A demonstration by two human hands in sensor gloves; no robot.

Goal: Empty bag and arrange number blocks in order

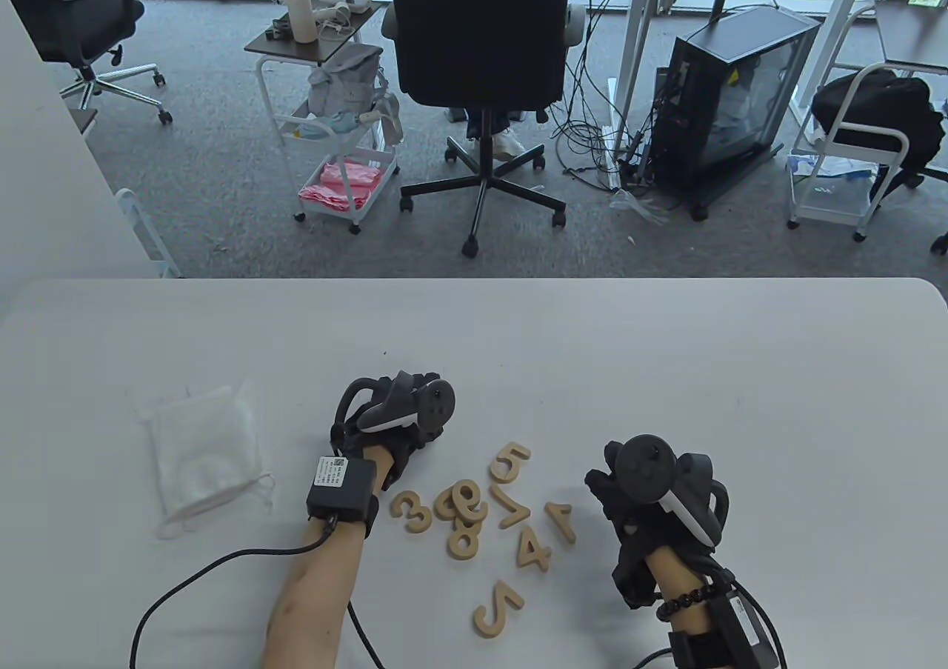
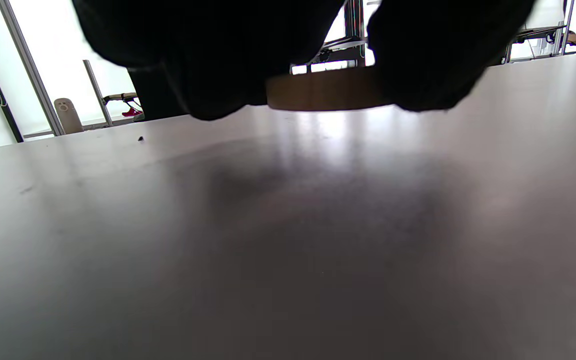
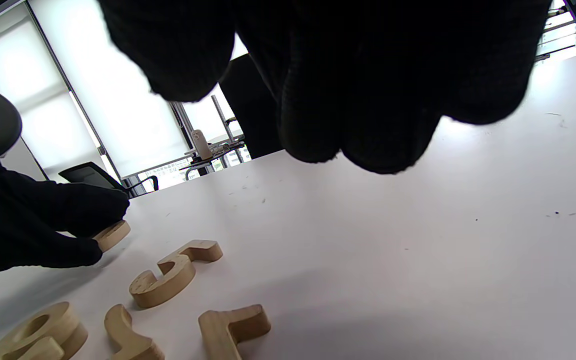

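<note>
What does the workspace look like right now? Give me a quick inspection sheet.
Surface: white table, a few dark specks.
Job's things: white bag lies flat on the left; wooden number blocks scattered loose between the hands, some overlapping, not in order.
Clutter: nothing seen on the table.
Grippers: left hand pinches one wooden block at the table; right hand beside the blocks, holding nothing.
Cables: black cable runs from the left wrist across the table; loose cables on the floor.
Surroundings: office chair, cart, computer case.
</note>
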